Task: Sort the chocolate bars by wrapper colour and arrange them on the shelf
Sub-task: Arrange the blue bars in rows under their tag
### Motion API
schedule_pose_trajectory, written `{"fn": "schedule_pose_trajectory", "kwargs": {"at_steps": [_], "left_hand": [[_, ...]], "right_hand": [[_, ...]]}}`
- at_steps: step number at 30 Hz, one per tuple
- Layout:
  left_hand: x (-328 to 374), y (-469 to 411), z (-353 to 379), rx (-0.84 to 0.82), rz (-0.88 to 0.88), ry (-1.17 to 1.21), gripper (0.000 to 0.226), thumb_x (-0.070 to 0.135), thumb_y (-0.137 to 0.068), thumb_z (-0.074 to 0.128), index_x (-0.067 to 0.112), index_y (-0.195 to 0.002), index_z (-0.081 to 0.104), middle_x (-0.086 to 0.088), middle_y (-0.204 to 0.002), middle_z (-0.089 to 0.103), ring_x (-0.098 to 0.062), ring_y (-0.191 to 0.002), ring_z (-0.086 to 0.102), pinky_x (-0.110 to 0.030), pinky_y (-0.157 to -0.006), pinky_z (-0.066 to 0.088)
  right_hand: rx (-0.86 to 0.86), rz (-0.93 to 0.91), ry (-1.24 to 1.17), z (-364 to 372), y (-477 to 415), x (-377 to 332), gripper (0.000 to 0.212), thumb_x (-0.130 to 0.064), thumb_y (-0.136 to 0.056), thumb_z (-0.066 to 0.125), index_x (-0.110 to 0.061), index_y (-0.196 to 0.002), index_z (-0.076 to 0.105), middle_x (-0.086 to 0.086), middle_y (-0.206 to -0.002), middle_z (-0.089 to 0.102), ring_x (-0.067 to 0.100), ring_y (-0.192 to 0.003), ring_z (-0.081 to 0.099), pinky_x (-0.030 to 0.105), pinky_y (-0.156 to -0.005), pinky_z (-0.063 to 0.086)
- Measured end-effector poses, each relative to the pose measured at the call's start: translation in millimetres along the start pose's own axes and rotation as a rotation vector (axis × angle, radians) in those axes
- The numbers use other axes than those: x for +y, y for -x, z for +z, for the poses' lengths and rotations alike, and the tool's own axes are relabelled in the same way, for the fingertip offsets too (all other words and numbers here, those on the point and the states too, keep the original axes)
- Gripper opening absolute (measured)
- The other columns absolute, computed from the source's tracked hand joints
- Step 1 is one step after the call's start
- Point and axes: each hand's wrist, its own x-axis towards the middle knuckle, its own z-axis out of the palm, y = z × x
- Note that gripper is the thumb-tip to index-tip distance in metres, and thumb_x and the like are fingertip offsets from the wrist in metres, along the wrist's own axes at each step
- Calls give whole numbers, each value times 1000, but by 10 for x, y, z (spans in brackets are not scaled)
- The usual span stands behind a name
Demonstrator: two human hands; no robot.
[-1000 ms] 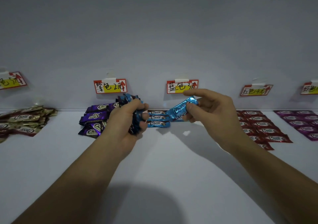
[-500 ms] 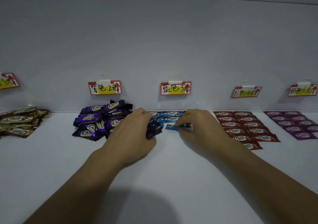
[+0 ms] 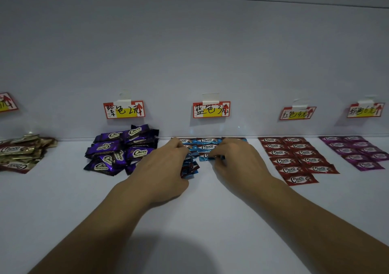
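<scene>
**Blue bar set down with the blue rows**

A second ago the right hand (image 3: 237, 164) held one blue bar (image 3: 207, 158) raised in front of the blue price label (image 3: 211, 109). Now that bar lies flat on the white shelf (image 3: 189, 221) at centre frame, at the front of the blue rows (image 3: 207, 141). The fingertips still pinch its right end. Just left of it, the left hand (image 3: 166, 168) has come down too and keeps a bundle of blue bars (image 3: 189, 166) clenched, so more placing likely remains. A loose purple pile (image 3: 124, 151) crowds close beside the left hand and looks unarranged. A gold pile (image 3: 21, 153) sits at far left. Neat red rows (image 3: 294, 157) and magenta rows (image 3: 357, 151) lie to the right, well apart from the hands.
</scene>
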Motion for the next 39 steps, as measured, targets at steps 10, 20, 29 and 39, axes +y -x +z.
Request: {"fn": "schedule_pose_trajectory", "kwargs": {"at_steps": [10, 20, 29, 39], "left_hand": [[-6, -23, -4, -23, -1, -12, 56, 42, -85, 68, 23, -135, 52, 8, -128, 41, -17, -103, 57, -38, -87, 57], [-13, -6, -23, -9, 8, 17, 53, 41, -84, 69, 24, -132, 55, 9, -127, 43, -17, -101, 58, -36, -87, 57], [161, 101, -251, 78, -235, 1568, 34, 19, -82, 75, 17, -116, 71, -9, -95, 77, -20, -79, 72, -28, -58, 56], [312, 110, -138, -1, -393, 1700, 56, 47, -69, 78, 14, -113, 71, -13, -98, 77, -23, -71, 69, -38, -67, 53]], "right_hand": [[17, -10, -16, 25, 2, -14, 23, -31, -98, 58, -31, -115, 74, -7, -107, 67, 14, -98, 57, 29, -78, 52], [79, -16, -22, -10, 29, -27, 26, -28, -93, 62, -31, -115, 73, -9, -102, 64, 13, -94, 54, 33, -75, 52], [159, 71, -767, -451, -40, -49, 14, -8, -91, 70, -18, -98, 77, -8, -86, 73, 12, -84, 67, 30, -71, 60], [-42, -39, -899, -452, 45, -190, 45, -10, -72, 88, -17, -111, 68, -2, -85, 69, 16, -74, 66, 30, -67, 59]]}}
